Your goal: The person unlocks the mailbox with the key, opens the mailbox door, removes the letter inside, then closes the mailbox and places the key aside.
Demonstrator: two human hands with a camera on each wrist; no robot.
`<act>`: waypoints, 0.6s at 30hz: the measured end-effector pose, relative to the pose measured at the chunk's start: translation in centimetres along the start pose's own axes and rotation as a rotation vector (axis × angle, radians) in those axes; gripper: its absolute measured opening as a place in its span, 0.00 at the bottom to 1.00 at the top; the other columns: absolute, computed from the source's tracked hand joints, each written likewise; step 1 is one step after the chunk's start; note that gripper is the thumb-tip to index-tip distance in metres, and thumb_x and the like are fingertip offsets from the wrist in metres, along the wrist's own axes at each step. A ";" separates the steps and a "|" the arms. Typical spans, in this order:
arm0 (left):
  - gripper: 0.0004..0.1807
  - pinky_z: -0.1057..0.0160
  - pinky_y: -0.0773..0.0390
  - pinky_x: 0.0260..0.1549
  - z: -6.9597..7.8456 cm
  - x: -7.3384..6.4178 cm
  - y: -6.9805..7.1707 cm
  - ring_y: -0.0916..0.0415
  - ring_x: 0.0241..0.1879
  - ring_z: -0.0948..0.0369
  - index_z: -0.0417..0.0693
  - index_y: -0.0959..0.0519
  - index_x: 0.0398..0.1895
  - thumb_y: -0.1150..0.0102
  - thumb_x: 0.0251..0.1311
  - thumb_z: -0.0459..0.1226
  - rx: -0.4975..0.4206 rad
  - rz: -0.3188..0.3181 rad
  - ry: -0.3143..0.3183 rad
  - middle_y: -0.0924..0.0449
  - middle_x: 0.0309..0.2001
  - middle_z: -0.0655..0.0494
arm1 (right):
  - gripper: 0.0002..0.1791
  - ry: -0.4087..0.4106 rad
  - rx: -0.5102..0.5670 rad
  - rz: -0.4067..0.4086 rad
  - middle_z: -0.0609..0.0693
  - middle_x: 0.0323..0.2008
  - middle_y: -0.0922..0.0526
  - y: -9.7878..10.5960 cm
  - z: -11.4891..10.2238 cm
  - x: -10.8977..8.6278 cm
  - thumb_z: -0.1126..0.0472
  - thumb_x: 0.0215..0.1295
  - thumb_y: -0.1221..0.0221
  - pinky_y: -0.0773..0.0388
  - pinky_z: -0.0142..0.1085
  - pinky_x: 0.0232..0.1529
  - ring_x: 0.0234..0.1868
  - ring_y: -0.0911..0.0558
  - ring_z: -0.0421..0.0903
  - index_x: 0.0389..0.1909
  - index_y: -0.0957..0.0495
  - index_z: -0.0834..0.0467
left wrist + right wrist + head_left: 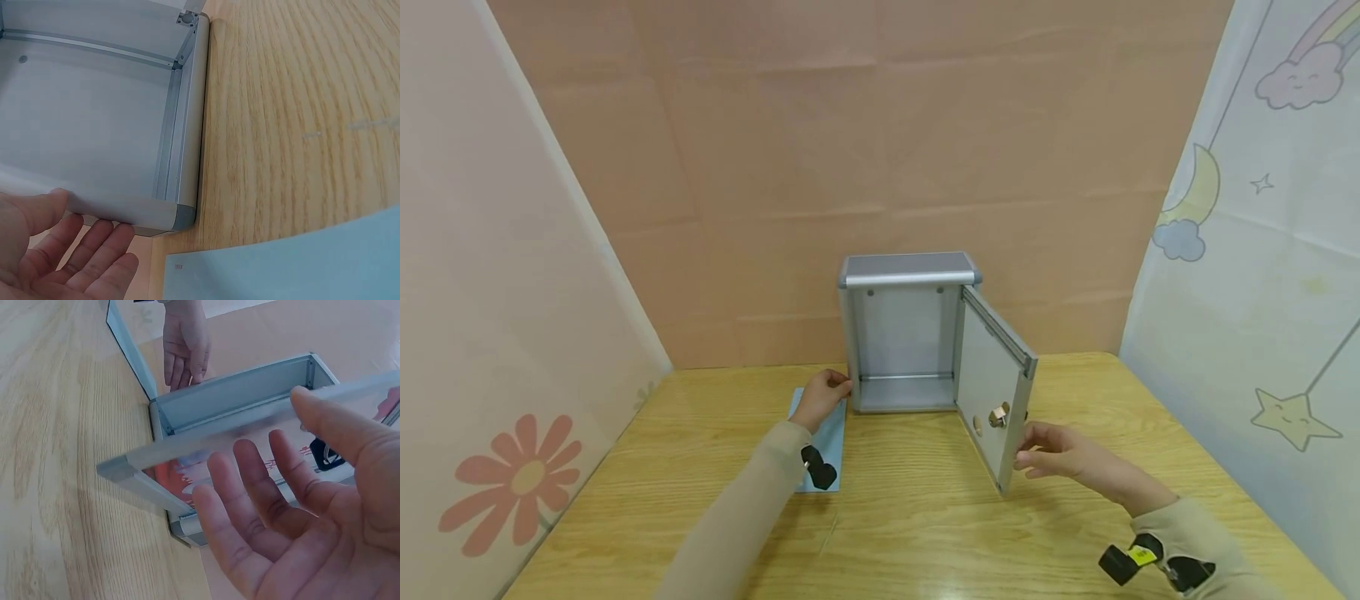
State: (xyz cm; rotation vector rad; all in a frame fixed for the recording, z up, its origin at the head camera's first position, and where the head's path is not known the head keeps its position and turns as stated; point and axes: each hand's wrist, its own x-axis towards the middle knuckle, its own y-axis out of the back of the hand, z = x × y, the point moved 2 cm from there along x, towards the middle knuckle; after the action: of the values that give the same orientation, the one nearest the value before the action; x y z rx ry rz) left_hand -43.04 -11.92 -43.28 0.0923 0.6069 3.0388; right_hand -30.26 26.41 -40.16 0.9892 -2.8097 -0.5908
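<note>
A silver-framed metal box (906,346) stands upright at the back of the table, its inside bare. Its hinged door (992,375) is swung out to the right, with a lock (998,415) on the inner face. My left hand (822,398) holds the box's left side edge, thumb on the front rim and fingers against the outer wall (119,212). Beside the door's free edge is my right hand (1060,454), fingers loosely bent. The right wrist view shows these fingers (250,481) before the door's printed outer face; contact is unclear there.
A light blue sheet (831,442) lies on the wooden table (910,517), partly under my left wrist. A black item with a metal ring (325,455) hangs at the door's outer face. Patterned sheets (1262,292) stand at both sides, a brown backdrop (880,150) behind.
</note>
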 end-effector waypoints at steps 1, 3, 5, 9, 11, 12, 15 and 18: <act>0.14 0.54 0.24 0.44 0.0 0.0 0.0 0.24 0.50 0.43 0.35 0.26 0.48 0.45 0.69 0.38 0.002 -0.002 0.000 0.21 0.44 0.43 | 0.17 -0.003 0.012 -0.007 0.59 0.51 0.25 -0.1 0.0 0.1 0.61 0.74 0.51 0.21 0.37 0.50 0.51 0.21 0.40 0.54 0.33 0.71; 0.14 0.53 0.25 0.46 0.0 -0.1 0.0 0.24 0.50 0.43 0.36 0.26 0.49 0.45 0.69 0.38 -0.003 -0.006 0.008 0.21 0.44 0.43 | 0.19 -0.008 0.040 -0.015 0.58 0.50 0.24 -0.1 -0.1 0.2 0.59 0.76 0.53 0.21 0.36 0.49 0.50 0.20 0.41 0.55 0.35 0.72; 0.14 0.53 0.25 0.46 0.0 -0.1 0.0 0.24 0.51 0.43 0.36 0.26 0.49 0.46 0.69 0.38 0.001 -0.008 0.008 0.21 0.44 0.43 | 0.22 -0.014 0.085 -0.014 0.55 0.50 0.24 0.0 -0.2 0.5 0.56 0.78 0.58 0.20 0.36 0.49 0.49 0.19 0.42 0.56 0.38 0.74; 0.14 0.55 0.24 0.43 -0.2 0.0 0.0 0.24 0.49 0.43 0.37 0.25 0.48 0.45 0.69 0.39 0.004 -0.004 0.009 0.20 0.43 0.44 | 0.30 -0.032 0.125 0.006 0.53 0.48 0.23 -0.1 -0.6 1.2 0.50 0.80 0.67 0.20 0.38 0.50 0.49 0.18 0.46 0.58 0.40 0.76; 0.13 0.58 0.25 0.42 -0.2 0.1 0.0 0.24 0.49 0.43 0.37 0.25 0.48 0.45 0.69 0.39 0.002 0.000 0.009 0.20 0.43 0.44 | 0.31 -0.038 0.107 0.025 0.55 0.48 0.22 -0.3 -1.0 1.6 0.48 0.80 0.67 0.20 0.38 0.49 0.49 0.18 0.48 0.57 0.38 0.76; 0.13 0.59 0.25 0.41 -0.2 0.1 0.1 0.24 0.49 0.43 0.37 0.25 0.48 0.45 0.68 0.39 -0.001 0.002 0.009 0.20 0.43 0.44 | 0.31 -0.042 0.098 0.033 0.56 0.48 0.21 -0.4 -1.3 1.8 0.48 0.80 0.66 0.20 0.39 0.49 0.49 0.19 0.49 0.57 0.37 0.76; 0.14 0.58 0.25 0.42 -0.1 0.1 0.1 0.24 0.49 0.42 0.36 0.25 0.48 0.45 0.68 0.38 -0.011 0.002 0.006 0.21 0.43 0.43 | 0.30 -0.050 0.082 0.049 0.60 0.48 0.22 -0.9 -1.9 2.5 0.49 0.79 0.64 0.20 0.39 0.49 0.49 0.18 0.49 0.58 0.37 0.75; 0.14 0.53 0.24 0.45 0.0 0.0 0.0 0.25 0.50 0.42 0.36 0.25 0.48 0.45 0.68 0.38 -0.024 -0.005 0.004 0.21 0.43 0.43 | 0.30 -0.056 0.086 0.051 0.60 0.48 0.22 -1.4 -2.3 3.2 0.50 0.79 0.62 0.20 0.40 0.49 0.49 0.18 0.50 0.62 0.40 0.74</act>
State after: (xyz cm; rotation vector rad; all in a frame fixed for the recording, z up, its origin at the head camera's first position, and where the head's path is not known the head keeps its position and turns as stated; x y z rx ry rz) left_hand -43.08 -11.95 -43.25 0.0835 0.5695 3.0415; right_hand -31.43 22.68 -38.67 0.9266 -2.9222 -0.5030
